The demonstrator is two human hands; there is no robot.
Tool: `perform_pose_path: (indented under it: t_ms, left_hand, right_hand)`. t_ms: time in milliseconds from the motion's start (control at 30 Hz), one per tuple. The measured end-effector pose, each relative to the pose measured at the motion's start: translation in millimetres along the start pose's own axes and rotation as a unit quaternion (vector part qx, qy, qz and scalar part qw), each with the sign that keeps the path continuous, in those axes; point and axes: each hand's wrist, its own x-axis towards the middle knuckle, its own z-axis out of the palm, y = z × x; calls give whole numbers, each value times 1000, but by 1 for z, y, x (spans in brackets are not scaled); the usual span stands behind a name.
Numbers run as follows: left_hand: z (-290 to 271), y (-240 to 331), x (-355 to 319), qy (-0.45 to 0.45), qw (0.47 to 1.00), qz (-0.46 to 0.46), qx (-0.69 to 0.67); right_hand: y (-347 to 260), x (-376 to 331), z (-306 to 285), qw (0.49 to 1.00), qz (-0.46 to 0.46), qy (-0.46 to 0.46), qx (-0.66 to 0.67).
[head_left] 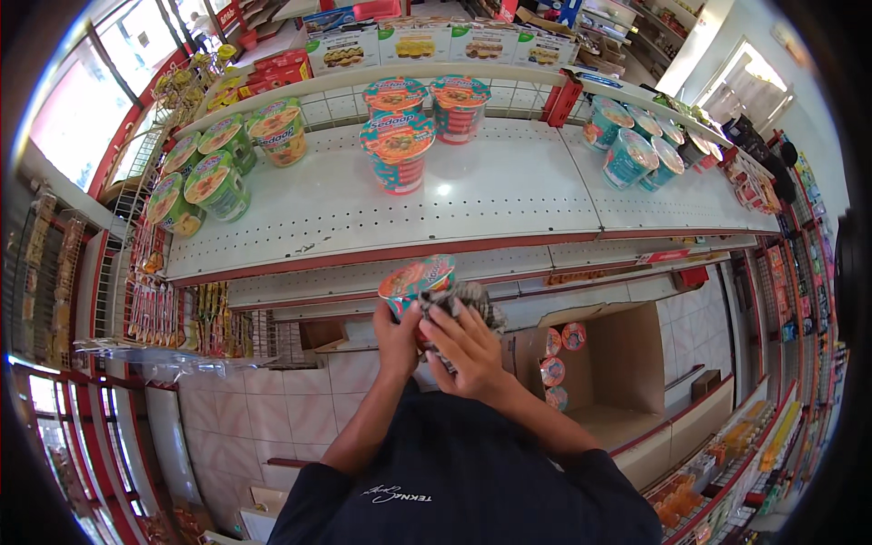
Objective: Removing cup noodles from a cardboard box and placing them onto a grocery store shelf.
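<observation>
In front of my chest, my left hand [397, 338] is wrapped round a noodle cup [409, 280] with an orange and teal lid, tilted to one side. My right hand [465, 350] presses a crumpled grey patterned cloth [477, 300] against the cup's side; its fingers lie spread over the cloth. Beyond my hands, three similar orange-lidded cups [398, 153] stand together on the white perforated shelf [300, 204]. Cloth and fingers hide much of the held cup's wall.
Green cups [216, 186] stand at the shelf's left and teal cups [629, 159] at its right. An open cardboard box [622, 363] with several orange-lidded cups sits to my right, below the shelf. Hanging packets [173, 313] line the left side. Boxed goods [413, 43] stand behind.
</observation>
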Motion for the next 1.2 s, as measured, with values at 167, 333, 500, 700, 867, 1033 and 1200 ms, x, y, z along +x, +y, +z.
perform_pose_path:
  t_ms: [167,333,500,700,867,1033,1200]
  left_hand:
    - [-8,7,4,-49,998,-7,-28]
    - [3,-3,-4,-32,994,1,-100]
    - [1,-4,0,37,996,-71,-44]
    - [-2,-9,-9,-29,994,-57,-84]
    - [6,-12,-7,-10,998,-29,-54]
    - [3,-24,1,14,998,-65,13]
    - [-9,-41,-2,-39,994,-51,-93]
  right_hand:
    - [31,-15,-6,990,39,-15,131]
    - [18,5,-10,951,214,49,218]
    - [3,-7,-5,997,41,-21,58]
    - [27,-11,-6,942,232,30,239]
    - [23,-10,-3,883,356,73,296]
    - [8,0,-13,998,52,-12,23]
    - [31,-5,-16,953,202,32,225]
